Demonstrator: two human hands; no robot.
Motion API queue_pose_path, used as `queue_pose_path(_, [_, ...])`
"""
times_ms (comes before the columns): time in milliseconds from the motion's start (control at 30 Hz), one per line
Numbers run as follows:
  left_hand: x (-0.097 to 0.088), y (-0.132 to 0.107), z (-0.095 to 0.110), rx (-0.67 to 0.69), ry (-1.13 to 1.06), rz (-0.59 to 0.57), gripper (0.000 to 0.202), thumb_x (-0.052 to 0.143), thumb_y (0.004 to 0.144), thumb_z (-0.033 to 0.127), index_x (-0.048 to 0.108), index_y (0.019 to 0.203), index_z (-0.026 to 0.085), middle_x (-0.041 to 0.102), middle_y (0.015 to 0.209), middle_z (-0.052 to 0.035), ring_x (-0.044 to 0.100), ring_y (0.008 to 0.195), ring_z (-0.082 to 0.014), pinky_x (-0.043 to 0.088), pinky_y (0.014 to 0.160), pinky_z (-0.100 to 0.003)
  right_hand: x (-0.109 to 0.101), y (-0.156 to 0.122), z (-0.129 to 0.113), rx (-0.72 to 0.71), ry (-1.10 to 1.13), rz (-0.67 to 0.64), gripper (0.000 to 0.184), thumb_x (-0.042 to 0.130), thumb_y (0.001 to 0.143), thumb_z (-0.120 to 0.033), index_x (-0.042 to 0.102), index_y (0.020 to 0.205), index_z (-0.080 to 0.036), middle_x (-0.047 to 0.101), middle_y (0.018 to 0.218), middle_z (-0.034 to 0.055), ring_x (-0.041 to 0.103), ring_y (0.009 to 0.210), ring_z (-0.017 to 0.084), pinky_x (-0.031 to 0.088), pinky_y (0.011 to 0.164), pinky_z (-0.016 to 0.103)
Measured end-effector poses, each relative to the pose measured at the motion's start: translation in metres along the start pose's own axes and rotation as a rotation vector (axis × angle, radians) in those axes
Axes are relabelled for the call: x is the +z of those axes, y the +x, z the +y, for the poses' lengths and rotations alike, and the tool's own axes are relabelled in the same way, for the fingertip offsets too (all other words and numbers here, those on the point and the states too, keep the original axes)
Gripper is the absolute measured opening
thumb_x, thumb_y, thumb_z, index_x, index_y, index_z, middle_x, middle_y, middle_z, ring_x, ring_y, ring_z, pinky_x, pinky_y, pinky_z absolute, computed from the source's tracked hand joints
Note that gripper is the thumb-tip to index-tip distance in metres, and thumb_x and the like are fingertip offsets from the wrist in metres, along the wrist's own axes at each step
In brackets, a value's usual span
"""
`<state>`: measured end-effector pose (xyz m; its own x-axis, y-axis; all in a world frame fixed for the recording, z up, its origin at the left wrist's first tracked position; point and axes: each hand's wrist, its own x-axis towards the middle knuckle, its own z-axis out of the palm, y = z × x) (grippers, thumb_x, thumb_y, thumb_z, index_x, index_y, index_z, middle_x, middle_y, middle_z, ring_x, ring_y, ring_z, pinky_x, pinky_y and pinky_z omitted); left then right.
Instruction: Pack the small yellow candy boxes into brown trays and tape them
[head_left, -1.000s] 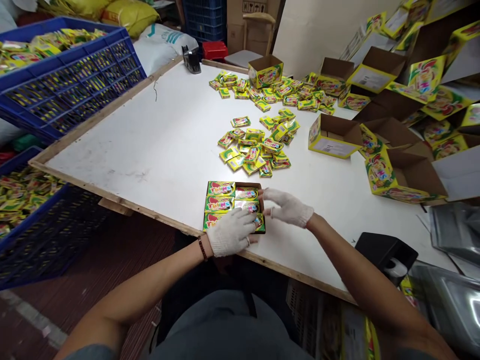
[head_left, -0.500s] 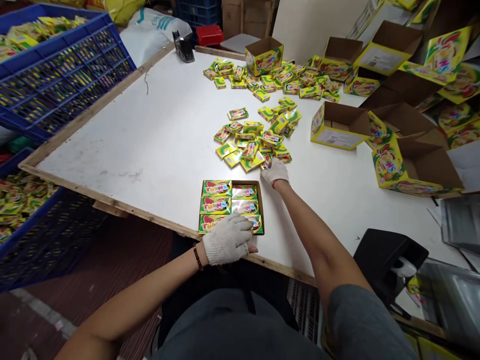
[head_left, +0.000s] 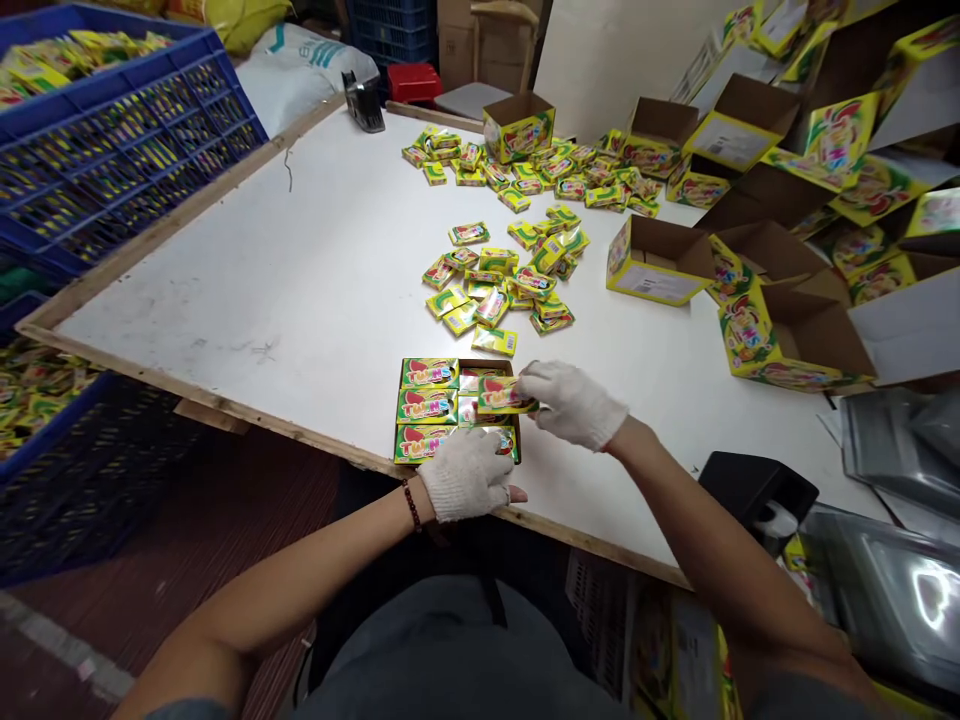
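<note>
A small brown carton [head_left: 459,410] lies at the near edge of the white table [head_left: 300,280], partly filled with flat yellow-green "Twins" packets. My gloved left hand [head_left: 466,475] rests on the carton's near corner, fingers curled over its edge. My gloved right hand [head_left: 571,402] pinches one yellow packet [head_left: 501,394] and holds it just above the right side of the carton. A loose heap of the same packets [head_left: 510,275] lies a little beyond the carton.
More packets [head_left: 525,170] are strewn at the far side beside an open box [head_left: 516,128]. Open yellow cartons [head_left: 780,330] crowd the right. Blue crates [head_left: 127,130] of packets stand at the left. A black device [head_left: 757,495] sits right of my arm.
My right hand reached out to the loose heap, took one packet and came back over the carton. The left hand stayed on the carton's near corner.
</note>
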<state>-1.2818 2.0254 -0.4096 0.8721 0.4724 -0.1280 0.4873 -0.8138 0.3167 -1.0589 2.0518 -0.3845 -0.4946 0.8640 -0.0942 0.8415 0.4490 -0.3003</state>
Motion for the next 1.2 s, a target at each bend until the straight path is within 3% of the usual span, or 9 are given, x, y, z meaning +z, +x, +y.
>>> queue_pose_path(167, [0.008,0.003,0.006,-0.018,0.02,-0.004,0.053,0.052,0.089,0.067,0.074,0.091,0.019,0.068,0.094,-0.0104,0.063,0.086,-0.0271,0.042,0.066,-0.037,0.009,0.031,-0.032,-0.051,-0.282,-0.184,0.033,0.056,0.083,-0.015,0.067,0.114,-0.019,0.063,0.117,0.0138,0.058,0.106,0.03,0.044,0.08,0.038])
queue_pose_path(400, [-0.003,-0.015,-0.006,-0.01,0.013,0.098,0.035,0.049,0.098,0.044,0.071,0.088,0.018,0.067,0.094,-0.008,0.061,0.087,-0.0231,0.045,0.075,-0.038,0.019,0.036,-0.024,-0.035,-0.107,-0.346,0.029,0.06,0.083,-0.016,0.07,0.109,-0.022,0.069,0.111,0.0089,0.063,0.097,0.024,0.044,0.078,0.031])
queue_pose_path(567, [-0.011,-0.007,-0.033,-0.018,0.073,0.242,0.026,0.055,0.095,0.035,0.072,0.104,0.019,0.065,0.121,-0.012,0.056,0.114,-0.0295,0.042,0.101,-0.049,0.022,0.054,0.024,0.209,0.359,-0.089,0.021,0.052,0.09,-0.022,0.069,0.102,-0.021,0.07,0.098,0.003,0.063,0.091,0.019,0.047,0.08,0.027])
queue_pose_path(667, [-0.004,-0.003,-0.037,0.122,0.121,0.154,0.03,0.06,0.092,0.04,0.073,0.111,0.02,0.06,0.134,-0.0151,0.051,0.125,-0.0345,0.032,0.11,-0.061,0.035,0.085,0.059,0.421,0.267,0.125,0.025,0.051,0.089,-0.019,0.067,0.108,-0.016,0.068,0.105,0.0093,0.06,0.095,0.022,0.047,0.085,0.032])
queue_pose_path(767, [0.005,-0.004,-0.036,0.121,0.103,0.116,0.033,0.061,0.092,0.041,0.072,0.113,0.018,0.059,0.135,-0.0175,0.053,0.124,-0.0351,0.035,0.11,-0.062,0.056,0.112,0.082,0.501,0.161,0.095,0.029,0.059,0.08,-0.015,0.065,0.109,-0.014,0.063,0.116,0.0136,0.058,0.098,0.023,0.046,0.086,0.032])
queue_pose_path(867, [0.009,-0.004,-0.043,0.095,-0.087,0.207,0.028,0.057,0.094,0.036,0.072,0.11,0.019,0.066,0.125,-0.0143,0.06,0.117,-0.0296,0.042,0.109,-0.056,0.07,0.119,0.089,0.523,0.183,0.039,0.029,0.067,0.072,-0.016,0.062,0.1,-0.015,0.063,0.11,0.0118,0.057,0.093,0.022,0.046,0.082,0.03])
queue_pose_path(1000, [0.004,0.013,-0.06,-0.205,-0.582,0.548,0.035,0.053,0.095,0.034,0.063,0.125,0.019,0.067,0.125,-0.0133,0.063,0.118,-0.025,0.052,0.104,-0.046,0.056,0.093,0.074,0.601,0.504,0.261,0.027,0.069,0.071,-0.021,0.054,0.093,-0.02,0.06,0.084,0.0022,0.054,0.075,0.017,0.046,0.067,0.028])
queue_pose_path(1100, [-0.011,0.038,-0.068,-0.317,-0.932,0.674,0.063,0.063,0.088,0.038,0.044,0.144,0.017,0.057,0.139,-0.0167,0.059,0.125,-0.0257,0.053,0.103,-0.042,0.033,0.062,0.046,0.458,0.887,0.351,0.036,0.073,0.068,-0.028,0.047,0.094,-0.023,0.059,0.082,-0.0008,0.055,0.072,0.017,0.047,0.061,0.028])
queue_pose_path(1200, [-0.033,0.057,-0.067,-0.315,-1.116,0.75,0.071,0.07,0.082,0.039,0.041,0.143,0.018,0.059,0.134,-0.0152,0.062,0.119,-0.025,0.057,0.096,-0.038,0.014,0.036,0.013,0.249,1.081,0.239,0.037,0.074,0.07,-0.041,0.051,0.092,-0.022,0.061,0.086,0.0005,0.058,0.076,0.017,0.05,0.064,0.028])
